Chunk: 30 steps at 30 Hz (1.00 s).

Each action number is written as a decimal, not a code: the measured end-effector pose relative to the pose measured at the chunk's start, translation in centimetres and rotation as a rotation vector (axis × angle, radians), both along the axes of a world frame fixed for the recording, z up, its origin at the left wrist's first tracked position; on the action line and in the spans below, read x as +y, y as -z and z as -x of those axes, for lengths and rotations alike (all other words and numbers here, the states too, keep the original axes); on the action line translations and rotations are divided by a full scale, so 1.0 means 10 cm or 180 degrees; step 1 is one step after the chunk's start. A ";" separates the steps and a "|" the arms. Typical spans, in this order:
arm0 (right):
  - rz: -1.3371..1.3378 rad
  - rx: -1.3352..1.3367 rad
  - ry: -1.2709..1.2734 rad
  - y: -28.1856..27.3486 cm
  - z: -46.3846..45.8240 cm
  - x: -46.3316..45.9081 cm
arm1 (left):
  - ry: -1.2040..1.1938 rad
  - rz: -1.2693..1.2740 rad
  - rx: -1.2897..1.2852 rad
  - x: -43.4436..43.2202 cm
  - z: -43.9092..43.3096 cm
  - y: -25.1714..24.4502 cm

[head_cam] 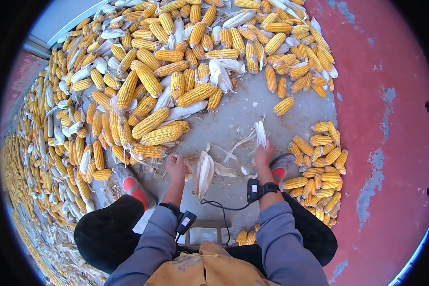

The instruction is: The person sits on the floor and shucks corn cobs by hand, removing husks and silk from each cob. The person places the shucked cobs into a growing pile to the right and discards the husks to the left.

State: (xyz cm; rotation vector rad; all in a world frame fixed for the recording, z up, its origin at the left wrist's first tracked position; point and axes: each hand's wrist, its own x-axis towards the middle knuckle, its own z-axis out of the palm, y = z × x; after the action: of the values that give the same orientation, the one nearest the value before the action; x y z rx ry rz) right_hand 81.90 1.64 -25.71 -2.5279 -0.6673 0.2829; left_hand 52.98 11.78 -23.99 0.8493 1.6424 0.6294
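Observation:
My right hand [264, 154] grips a pale dry corn husk [260, 133], which points upward from the fingers. To the left, my left hand [176, 166] is curled closed with a small brown piece [174, 158] at its fingertips; what it is cannot be made out. Between the hands, a loose whitish husk [204, 171] lies on the concrete floor [232, 118], with torn husk strips [232, 152] around it. Near my left hand, husked yellow corn cobs [149, 150] form the front of a large heap.
The big corn heap [146, 60] spreads ahead and left, with husks mixed in. A smaller cob pile [318, 175] lies beside my right shoe [284, 168]. My left shoe [134, 187] touches the heap's edge. A cable [223, 207] hangs between my wrists. Red-painted floor [397, 143] lies right.

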 end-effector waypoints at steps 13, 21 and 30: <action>-0.0265 0.1102 -0.0718 0.25 1.77 0.04 | 0.1403 0.0136 0.0566 -0.39 -0.43 0.06; -0.1361 0.4802 0.1505 -0.14 1.64 0.20 | 0.1742 0.0000 -0.1780 -0.25 -0.53 -0.36; -0.2931 0.5076 -0.0127 -1.95 1.37 0.67 | 0.1868 -0.2108 -0.0207 0.27 -0.69 -1.55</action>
State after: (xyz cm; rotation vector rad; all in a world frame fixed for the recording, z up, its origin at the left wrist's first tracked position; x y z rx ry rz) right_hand 68.20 8.38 -6.20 -0.8629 -0.0705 1.3651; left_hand 59.87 14.48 -8.44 1.6875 1.0307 0.7701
